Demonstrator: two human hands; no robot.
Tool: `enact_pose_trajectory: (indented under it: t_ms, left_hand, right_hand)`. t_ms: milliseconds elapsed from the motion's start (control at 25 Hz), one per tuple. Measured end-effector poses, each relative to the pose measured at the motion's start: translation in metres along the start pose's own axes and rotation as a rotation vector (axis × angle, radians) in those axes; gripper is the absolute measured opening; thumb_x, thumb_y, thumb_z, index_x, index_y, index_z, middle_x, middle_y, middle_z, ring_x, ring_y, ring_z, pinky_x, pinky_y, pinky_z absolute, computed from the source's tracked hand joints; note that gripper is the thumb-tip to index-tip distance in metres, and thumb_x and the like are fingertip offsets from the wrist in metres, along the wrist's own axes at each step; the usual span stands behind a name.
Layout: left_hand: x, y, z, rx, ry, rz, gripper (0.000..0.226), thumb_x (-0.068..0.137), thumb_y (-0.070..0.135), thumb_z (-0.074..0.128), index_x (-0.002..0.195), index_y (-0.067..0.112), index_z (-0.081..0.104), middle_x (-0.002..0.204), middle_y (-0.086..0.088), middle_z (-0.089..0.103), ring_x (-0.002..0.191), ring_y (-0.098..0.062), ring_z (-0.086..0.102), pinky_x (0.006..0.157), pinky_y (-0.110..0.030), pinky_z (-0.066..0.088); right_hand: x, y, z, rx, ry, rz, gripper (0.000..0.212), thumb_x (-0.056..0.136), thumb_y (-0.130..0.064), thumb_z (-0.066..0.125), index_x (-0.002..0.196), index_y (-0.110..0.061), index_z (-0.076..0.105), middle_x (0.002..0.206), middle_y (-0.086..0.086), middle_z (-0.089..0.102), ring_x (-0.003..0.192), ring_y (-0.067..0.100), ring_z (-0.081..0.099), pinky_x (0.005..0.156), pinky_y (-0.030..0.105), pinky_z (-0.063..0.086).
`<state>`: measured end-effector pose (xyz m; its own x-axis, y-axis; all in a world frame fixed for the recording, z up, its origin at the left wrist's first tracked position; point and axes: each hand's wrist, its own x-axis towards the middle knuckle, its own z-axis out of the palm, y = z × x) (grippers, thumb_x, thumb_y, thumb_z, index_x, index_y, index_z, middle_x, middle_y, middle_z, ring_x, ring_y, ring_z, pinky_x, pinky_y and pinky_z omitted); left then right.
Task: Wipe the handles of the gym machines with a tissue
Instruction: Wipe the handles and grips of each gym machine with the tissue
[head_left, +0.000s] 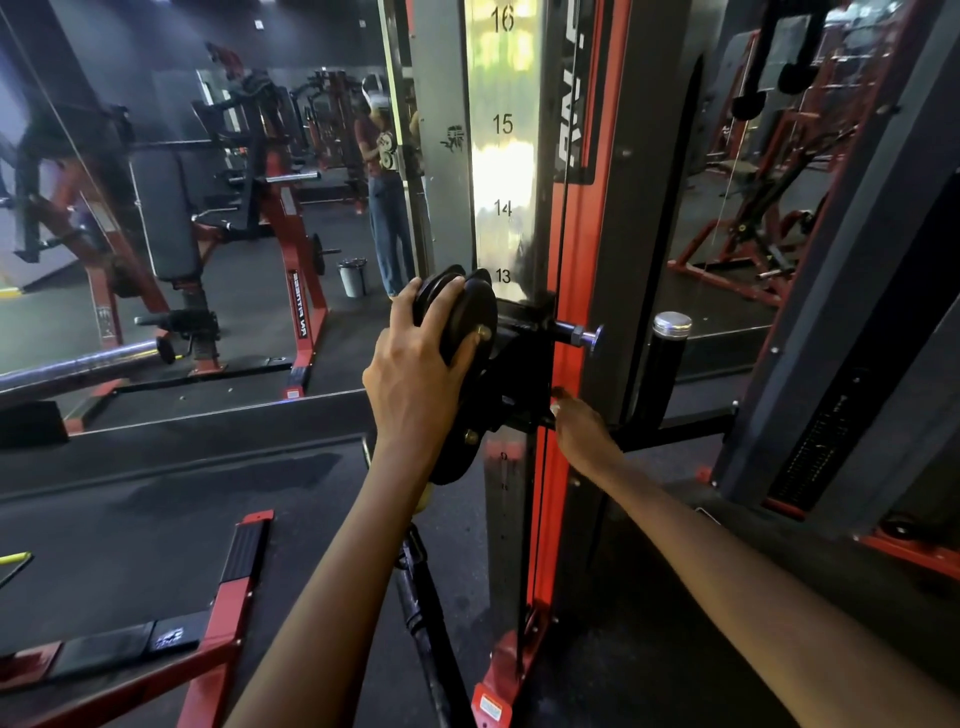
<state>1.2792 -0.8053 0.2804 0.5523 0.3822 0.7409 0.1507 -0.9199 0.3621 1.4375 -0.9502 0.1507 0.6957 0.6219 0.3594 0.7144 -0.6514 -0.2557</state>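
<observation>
A cable machine has a steel column (503, 171) numbered 13 to 16 beside a red upright (574, 249). On it sits a black sliding carriage (522, 358) with a pin knob (589, 338). My left hand (415, 374) grips the round black pulley housing (467, 317) on the carriage's left side. My right hand (582, 434) reaches to the carriage's lower right edge, and its fingertips are hidden behind the black bracket. A dark bar handle (423, 608) hangs below the pulley, with a pale lump (427, 499) above it under my left wrist. No tissue is plainly visible.
A wall mirror on the left reflects red benches (291, 249), a small bin (353, 275) and a standing person (387, 208). A red floor frame (228, 597) lies at lower left. A chrome-capped black post (670, 353) stands right of the upright.
</observation>
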Motion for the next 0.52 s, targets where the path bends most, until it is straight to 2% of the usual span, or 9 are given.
enact_pose_trajectory:
  t_ms: [80,160,200,280,320,400,440,480,520]
  left_hand:
    - [0.001,0.000,0.000,0.002,0.000,0.001,0.052,0.091,0.038,0.063,0.141,0.031,0.048,0.142,-0.009,0.047,0.111,-0.032,0.059,0.073,-0.043,0.051]
    - [0.000,0.000,-0.001,0.002,0.001,-0.005,0.052,0.091,0.038,0.063,0.141,0.030,0.048,0.142,-0.009,0.046,0.110,-0.033,0.059,0.074,-0.044,0.051]
    - [-0.001,0.000,-0.001,-0.002,0.000,-0.005,0.052,0.091,0.038,0.063,0.141,0.030,0.048,0.143,-0.010,0.046,0.109,-0.034,0.059,0.074,-0.045,0.052]
    - [-0.002,0.000,-0.001,-0.011,0.001,-0.004,0.052,0.091,0.038,0.063,0.140,0.030,0.048,0.143,-0.010,0.046,0.108,-0.034,0.060,0.073,-0.045,0.052]
    - [-0.002,0.000,-0.001,-0.013,0.001,-0.001,0.052,0.091,0.039,0.063,0.140,0.030,0.048,0.142,-0.010,0.046,0.108,-0.035,0.060,0.073,-0.045,0.052]
    - [0.001,-0.001,-0.001,-0.017,0.000,0.005,0.052,0.091,0.039,0.063,0.141,0.029,0.048,0.142,-0.011,0.046,0.108,-0.035,0.060,0.074,-0.045,0.053]
    - [0.003,-0.001,-0.001,-0.018,-0.001,0.006,0.052,0.091,0.039,0.063,0.141,0.029,0.048,0.142,-0.011,0.046,0.108,-0.036,0.060,0.074,-0.046,0.053]
    - [0.003,-0.001,-0.001,-0.018,-0.001,0.007,0.053,0.091,0.039,0.063,0.141,0.029,0.048,0.142,-0.012,0.046,0.107,-0.036,0.060,0.074,-0.046,0.053]
    - [0.001,-0.001,-0.001,-0.016,-0.003,0.008,0.053,0.091,0.038,0.063,0.141,0.028,0.048,0.142,-0.012,0.046,0.108,-0.036,0.060,0.074,-0.046,0.054]
  right_hand:
    - [0.020,-0.002,-0.008,-0.115,-0.030,-0.006,0.029,0.097,-0.004,0.034,0.121,-0.003,0.052,0.115,0.019,0.059,0.100,0.030,0.061,0.074,0.032,0.049]
    - [0.011,0.004,-0.018,-0.218,-0.105,0.004,0.030,0.098,-0.013,0.035,0.117,-0.004,0.056,0.117,0.016,0.058,0.109,0.030,0.056,0.082,0.031,0.043]
    - [0.004,0.010,-0.017,-0.215,-0.122,0.079,0.030,0.098,-0.016,0.035,0.116,-0.005,0.057,0.115,0.013,0.059,0.108,0.027,0.055,0.080,0.028,0.041]
    - [-0.010,0.008,-0.012,-0.252,-0.106,0.133,0.026,0.098,-0.012,0.035,0.110,-0.004,0.057,0.104,0.009,0.062,0.093,0.022,0.061,0.069,0.023,0.041]
    - [-0.012,0.008,-0.003,-0.282,-0.098,0.086,0.027,0.099,-0.011,0.033,0.110,-0.006,0.057,0.102,0.006,0.062,0.088,0.018,0.062,0.068,0.022,0.043]
    - [-0.013,0.002,0.011,-0.250,-0.044,-0.015,0.030,0.101,-0.020,0.033,0.119,-0.016,0.057,0.113,-0.004,0.061,0.101,0.009,0.060,0.084,0.021,0.046]
    - [-0.010,0.005,0.015,-0.332,-0.007,-0.140,0.033,0.101,-0.027,0.036,0.128,-0.025,0.054,0.127,-0.011,0.057,0.114,0.003,0.054,0.098,0.015,0.039]
    - [-0.009,0.009,0.011,-0.451,-0.053,-0.240,0.037,0.099,-0.030,0.040,0.136,-0.025,0.048,0.140,-0.011,0.047,0.127,0.001,0.044,0.108,0.014,0.026]
    - [-0.009,0.017,0.006,-0.576,-0.150,-0.368,0.044,0.097,-0.023,0.045,0.141,-0.017,0.039,0.149,-0.003,0.036,0.136,0.007,0.034,0.114,0.020,0.015]
